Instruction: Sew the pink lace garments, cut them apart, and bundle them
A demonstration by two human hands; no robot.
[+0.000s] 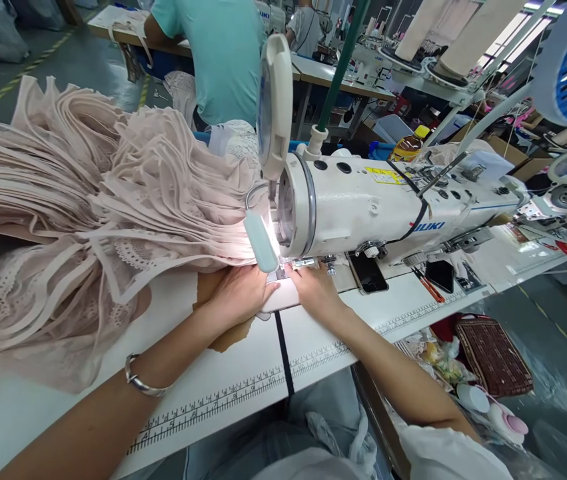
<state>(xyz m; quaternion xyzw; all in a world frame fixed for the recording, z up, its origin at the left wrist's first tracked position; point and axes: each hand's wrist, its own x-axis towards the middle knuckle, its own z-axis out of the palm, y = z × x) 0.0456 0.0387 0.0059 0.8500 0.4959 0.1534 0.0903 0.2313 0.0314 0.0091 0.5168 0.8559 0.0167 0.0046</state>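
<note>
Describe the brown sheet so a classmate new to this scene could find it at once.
Find the white table and its big pile of pale pink fabric. Beside the pile, beneath the left hand, lies the brown sheet; its brown colour and ragged edge set it apart from pale neighbours.

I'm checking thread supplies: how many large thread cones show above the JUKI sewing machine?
2: the left cone and the right cone, side by side at the upper right, above the JUKI sewing machine. Both are cut off at the top; more may be hidden.

Concentrated white glare beside the small lamp (262,241), wide-angle stretch toward the edges.
</note>
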